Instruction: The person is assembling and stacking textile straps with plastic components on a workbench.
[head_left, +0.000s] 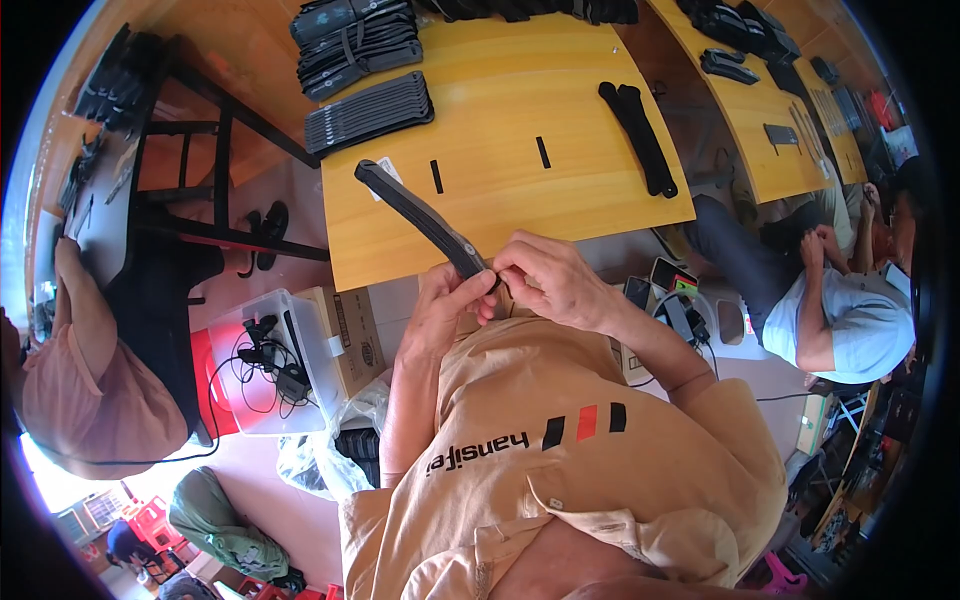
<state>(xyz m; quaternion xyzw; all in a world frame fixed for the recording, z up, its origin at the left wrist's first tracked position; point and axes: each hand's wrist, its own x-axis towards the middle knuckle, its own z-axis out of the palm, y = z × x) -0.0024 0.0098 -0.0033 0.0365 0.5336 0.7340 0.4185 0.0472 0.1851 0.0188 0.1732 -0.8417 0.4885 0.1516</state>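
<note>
A long bundle of flat black straps (415,212) slants up from my hands, its far end over the table's near-left part. My left hand (445,300) is closed around its near end, thumb on top. The fingers of my right hand (550,278) are pinched together right beside that end; what they hold is hidden. Ahead on the yellow wooden table (500,80) lie a short black strip (436,177) and another short black strip (543,152). Farther right rests a pair of long black straps (638,138).
A neat row of black straps (370,112) and a taller tied stack (357,48) occupy the table's far left. At my left stands a clear plastic bin (255,395) with cables, beside a cardboard box (350,335). Other people sit to the left (110,400) and right (840,320).
</note>
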